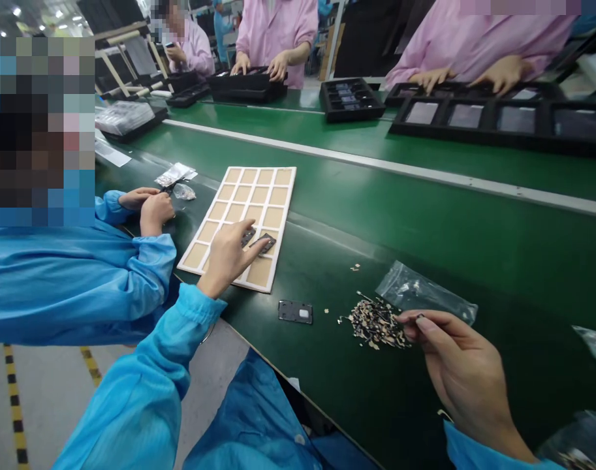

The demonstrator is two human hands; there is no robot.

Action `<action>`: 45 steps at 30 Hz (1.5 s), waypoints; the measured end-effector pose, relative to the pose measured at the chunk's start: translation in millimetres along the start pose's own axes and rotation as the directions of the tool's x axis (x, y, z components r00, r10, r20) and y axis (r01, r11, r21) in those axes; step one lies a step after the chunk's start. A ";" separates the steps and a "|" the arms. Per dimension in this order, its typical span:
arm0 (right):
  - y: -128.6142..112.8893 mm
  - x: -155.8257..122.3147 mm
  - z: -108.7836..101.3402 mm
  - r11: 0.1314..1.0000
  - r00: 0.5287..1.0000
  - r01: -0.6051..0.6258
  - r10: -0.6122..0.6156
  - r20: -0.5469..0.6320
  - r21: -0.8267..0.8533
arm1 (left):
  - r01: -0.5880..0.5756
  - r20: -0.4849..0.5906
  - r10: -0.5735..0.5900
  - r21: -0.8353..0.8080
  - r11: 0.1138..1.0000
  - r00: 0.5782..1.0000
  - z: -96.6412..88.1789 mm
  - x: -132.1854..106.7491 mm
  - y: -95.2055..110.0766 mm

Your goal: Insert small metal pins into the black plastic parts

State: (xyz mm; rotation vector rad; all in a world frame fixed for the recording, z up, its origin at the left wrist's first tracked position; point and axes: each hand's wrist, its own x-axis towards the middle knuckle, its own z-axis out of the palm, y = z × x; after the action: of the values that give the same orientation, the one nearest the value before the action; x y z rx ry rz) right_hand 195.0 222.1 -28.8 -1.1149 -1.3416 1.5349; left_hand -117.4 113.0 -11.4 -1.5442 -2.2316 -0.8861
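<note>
Right grip, green tabletop, striped floor

A plastic bag crowds the parts pile, with room beyond.

Black trays beyond white strip; yellow-black tape on grey floor.

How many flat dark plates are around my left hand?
3: one dark plate lies flat on the green table; a second plate and a third plate are at your left hand, over the gridded board. Your hand may hide more.
</note>
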 end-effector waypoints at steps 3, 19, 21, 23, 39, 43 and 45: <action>2.4 -3.0 -1.2 0.986 0.990 0.122 -0.112 0.089 -0.113 | -0.024 -0.032 0.018 -0.212 0.977 0.999 -9.8 -27.7 26.6; -8.7 -26.3 14.5 0.851 0.827 0.437 -0.255 0.500 -0.290 | -0.079 0.483 -0.091 0.321 0.944 0.871 15.4 -1.5 3.5; -8.4 -26.3 14.3 0.848 0.823 0.450 -0.271 0.499 -0.281 | -0.106 0.504 -0.063 0.300 0.948 0.861 17.9 1.9 -0.6; -8.0 -26.2 14.3 0.849 0.825 0.449 -0.273 0.494 -0.281 | -0.112 0.506 -0.049 0.283 0.953 0.861 19.4 1.1 -0.1; -3.9 -26.4 14.4 0.852 0.832 0.417 -0.217 0.511 -0.318 | 0.118 0.290 -0.142 0.100 0.988 0.946 43.4 -8.7 -18.4; -2.5 -25.5 14.1 0.850 0.825 0.421 -0.215 0.522 -0.316 | 0.049 0.301 -0.072 0.086 0.995 0.951 45.2 -13.3 -17.0; -2.0 -25.2 13.8 0.851 0.823 0.417 -0.206 0.529 -0.318 | 0.027 0.304 -0.054 0.092 0.995 0.951 45.0 -14.5 -17.9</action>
State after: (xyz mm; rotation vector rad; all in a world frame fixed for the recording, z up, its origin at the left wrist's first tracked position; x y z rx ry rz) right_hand 189.3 194.4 -23.2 -0.7021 -2.1674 1.3400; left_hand -123.3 126.3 -59.8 -1.6989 -2.4850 -0.5813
